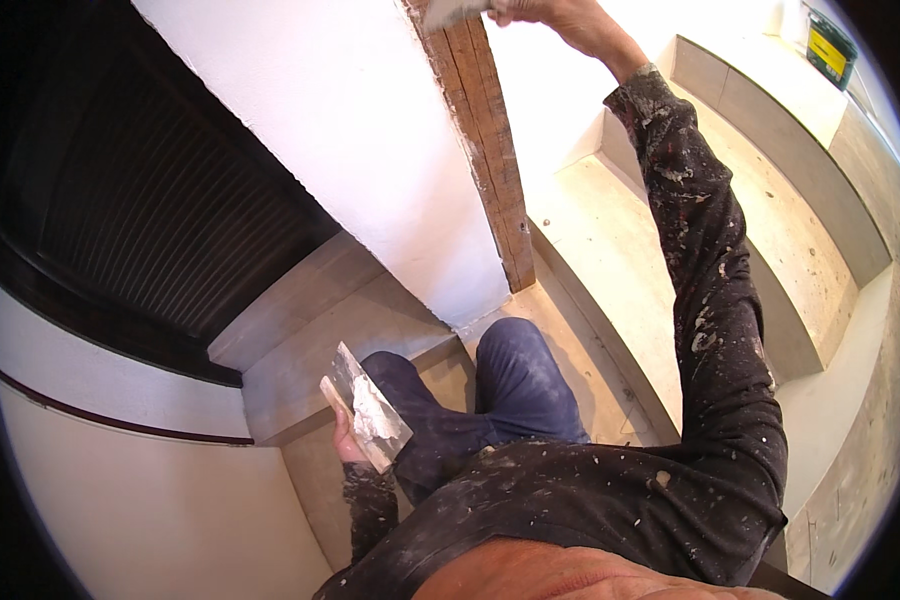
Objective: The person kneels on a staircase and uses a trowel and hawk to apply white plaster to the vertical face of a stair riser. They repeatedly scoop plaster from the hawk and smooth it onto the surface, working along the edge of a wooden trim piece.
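My left hand [344,436] is low in front of my body, closed round the far side of a flat metal plastering trowel [350,373]. A lump of white plaster [372,410] lies on its plate. My right arm is stretched up and forward. At the upper edge, the fingers of my right hand [560,18] close on a pale, flat-bladed scraper [454,10], partly cut off by the picture's edge. Its blade lies against or just over the top of a wooden beam [488,130]; I cannot tell whether they touch. White wall [350,130] borders the beam on the left.
Pale tiled steps [610,240] curve up on the right, with crumbs on them. A dark bucket with a yellow label [830,50] stands at the upper right. On the left is a dark slatted panel [170,190] above a low white wall [120,470]. My knees [520,375] are below the beam.
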Available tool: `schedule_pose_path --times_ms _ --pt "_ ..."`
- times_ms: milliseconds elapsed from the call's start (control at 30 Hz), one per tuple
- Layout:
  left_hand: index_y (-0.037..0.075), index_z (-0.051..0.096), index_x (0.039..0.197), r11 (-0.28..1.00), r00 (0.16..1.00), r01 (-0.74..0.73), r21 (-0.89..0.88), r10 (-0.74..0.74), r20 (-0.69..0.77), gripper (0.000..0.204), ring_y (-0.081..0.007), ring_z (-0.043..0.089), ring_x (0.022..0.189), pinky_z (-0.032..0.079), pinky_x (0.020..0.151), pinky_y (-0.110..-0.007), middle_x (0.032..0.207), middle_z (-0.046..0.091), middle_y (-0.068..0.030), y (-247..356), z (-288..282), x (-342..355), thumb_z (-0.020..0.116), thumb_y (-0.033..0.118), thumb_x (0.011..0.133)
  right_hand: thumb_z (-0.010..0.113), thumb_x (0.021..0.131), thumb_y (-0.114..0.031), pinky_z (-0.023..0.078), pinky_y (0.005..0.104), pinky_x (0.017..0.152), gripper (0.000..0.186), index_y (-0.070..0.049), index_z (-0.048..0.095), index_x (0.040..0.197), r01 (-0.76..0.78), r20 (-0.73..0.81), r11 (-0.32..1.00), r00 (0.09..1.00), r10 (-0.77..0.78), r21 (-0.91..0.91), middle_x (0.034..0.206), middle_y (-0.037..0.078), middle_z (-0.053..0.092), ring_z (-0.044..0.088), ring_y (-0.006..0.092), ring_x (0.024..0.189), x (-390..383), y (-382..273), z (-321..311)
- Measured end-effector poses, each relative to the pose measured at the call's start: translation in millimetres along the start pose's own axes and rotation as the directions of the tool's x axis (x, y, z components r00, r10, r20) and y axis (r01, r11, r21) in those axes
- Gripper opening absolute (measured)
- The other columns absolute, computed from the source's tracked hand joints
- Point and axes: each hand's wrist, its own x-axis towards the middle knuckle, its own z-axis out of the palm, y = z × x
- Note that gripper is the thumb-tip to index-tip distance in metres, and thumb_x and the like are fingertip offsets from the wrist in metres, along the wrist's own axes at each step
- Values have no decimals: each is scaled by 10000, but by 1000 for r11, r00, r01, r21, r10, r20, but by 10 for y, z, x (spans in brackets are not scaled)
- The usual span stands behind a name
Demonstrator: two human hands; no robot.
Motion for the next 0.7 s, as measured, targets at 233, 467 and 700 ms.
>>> schedule_pose_path --times_ms 233,467,700 --pt "14 513 1409 999 996 1 -34 2 92 567 -268 665 1111 535 983 -425 1260 666 -132 6 -31 -5 485 447 1044 729 948 -214 568 324 762 248 -33 659 1103 53 51 995 997 -49 -83 943 30 667 642 136 859 -45 44 42" --pt "7 516 1405 999 996 1 -39 3 95 572 -271 662 1122 528 998 -423 1259 668 -131 14 33 -46 482 449 1043 713 939 -133 559 320 749 191 -21 673 1087 -17 20 998 1000 18 -57 934 48 683 644 140 833 -221 230 35" --pt "2 513 1407 997 998 27 -79 -22 63 581 -282 660 1115 524 995 -427 1261 664 -135 5 23 -43 479 456 1045 737 894 -359 577 372 852 383 -26 705 1082 22 8 976 1000 -20 -218 924 99 715 700 185 865 -334 474 21"
